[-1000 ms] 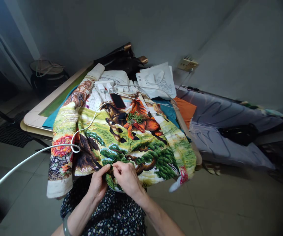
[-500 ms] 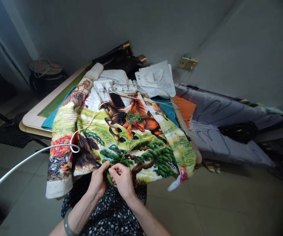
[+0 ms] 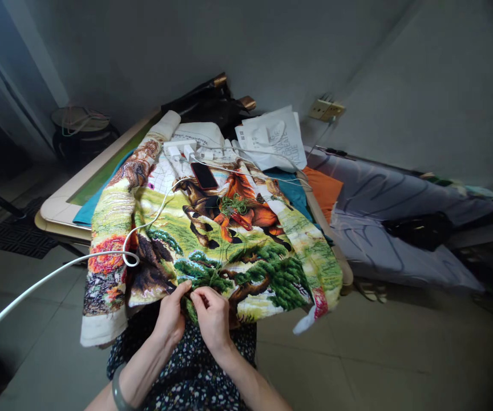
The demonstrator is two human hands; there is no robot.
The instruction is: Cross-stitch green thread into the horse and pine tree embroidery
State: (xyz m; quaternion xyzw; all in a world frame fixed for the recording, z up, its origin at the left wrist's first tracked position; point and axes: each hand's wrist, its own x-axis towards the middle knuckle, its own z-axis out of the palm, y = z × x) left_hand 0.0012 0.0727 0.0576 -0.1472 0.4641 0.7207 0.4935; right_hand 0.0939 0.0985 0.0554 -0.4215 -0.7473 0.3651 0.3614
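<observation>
A large cross-stitch cloth (image 3: 173, 240) with orange horses and green trees lies over a table and hangs down to my lap. My left hand (image 3: 172, 317) grips the cloth's near edge, thumb on top, fingers curled under. Beside it my right hand (image 3: 212, 317) is closed in a pinch at the same edge, on what seems to be a needle too small to make out. A green thread runs up from my fingers to a loose tangle of green thread (image 3: 234, 204) lying on the horses.
A red phone (image 3: 204, 175), white chargers (image 3: 182, 149) and a white cable (image 3: 58, 268) lie on the cloth. Papers (image 3: 272, 140) sit at the table's far end. A grey mattress (image 3: 396, 228) lies on the floor to the right, a wall socket (image 3: 326, 108) above it.
Both hands slid slightly toward me along the cloth's near edge. The right hand drew closer to the left and its pinch tightened.
</observation>
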